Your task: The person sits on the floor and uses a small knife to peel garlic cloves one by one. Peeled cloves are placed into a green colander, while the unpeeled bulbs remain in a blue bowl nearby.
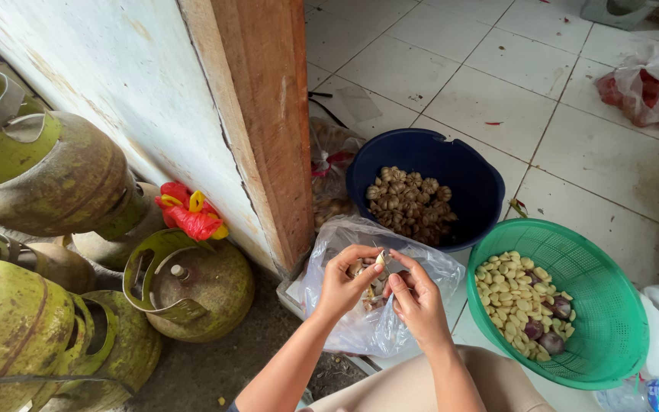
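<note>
— Garlic clove [379,260] is sitting between both hands, just above the clear plastic bag [368,320]. What are the fingers doing?

— The left hand [342,284] is pinching the clove at its tip, and the right hand [419,300] is curling close beside it, fingers pressing together on the skin.

— How is one doing this well?

— I think by keeping the clove over the bag, so the skins are falling inside, and pulling the peel gently.

— And around?

— Peeled cloves are lying in the green basket [612,336] on the right; unpeeled bulbs are waiting in the blue basin [467,172] beyond. Green gas cylinders [200,286] are standing at the left, near the wooden post [268,114].
</note>
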